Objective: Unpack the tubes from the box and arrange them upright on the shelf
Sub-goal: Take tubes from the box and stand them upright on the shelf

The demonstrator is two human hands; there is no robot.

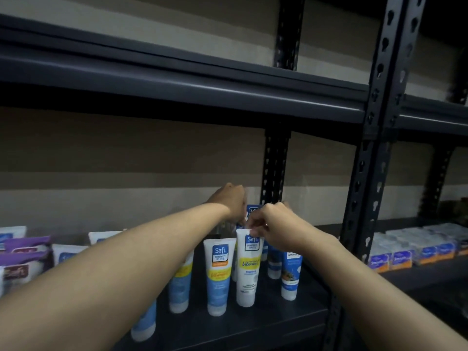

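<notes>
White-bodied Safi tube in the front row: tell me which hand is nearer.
Right. The right hand pinches the top edge of the white tube with its fingers; the left hand is farther back to its left, not touching it.

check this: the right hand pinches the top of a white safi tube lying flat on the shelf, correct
Wrong on one point: the head view shows the white Safi tube the right hand pinches standing upright, cap down, on the shelf, not lying flat.

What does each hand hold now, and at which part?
The right hand pinches the white tube by its flat top edge. The left hand is farther back; whether it holds anything cannot be told.
</notes>
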